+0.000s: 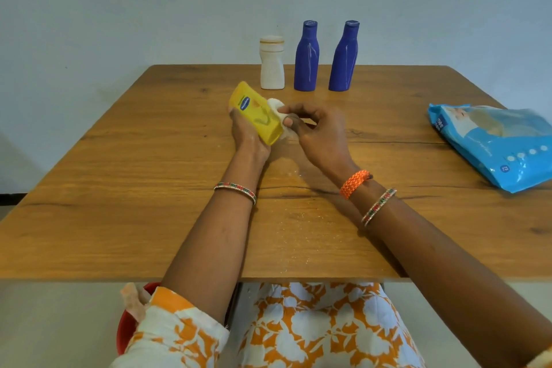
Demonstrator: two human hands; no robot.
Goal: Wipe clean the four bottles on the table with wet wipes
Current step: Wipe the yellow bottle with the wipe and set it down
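Observation:
My left hand (246, 134) grips a yellow bottle (254, 112), tilted with its label facing up, above the middle of the wooden table (149, 158). My right hand (316, 131) pinches a crumpled white wet wipe (276, 107) against the bottle's right side. Three bottles stand upright in a row at the table's far edge: a white bottle (272, 63), a blue bottle (306, 57) and a second blue bottle (345, 57) to its right.
A blue pack of wet wipes (493, 143) lies at the table's right edge. Fine white specks dot the table near its front edge. A red bin (124, 329) holding something pale sits on the floor at lower left, beside my knee.

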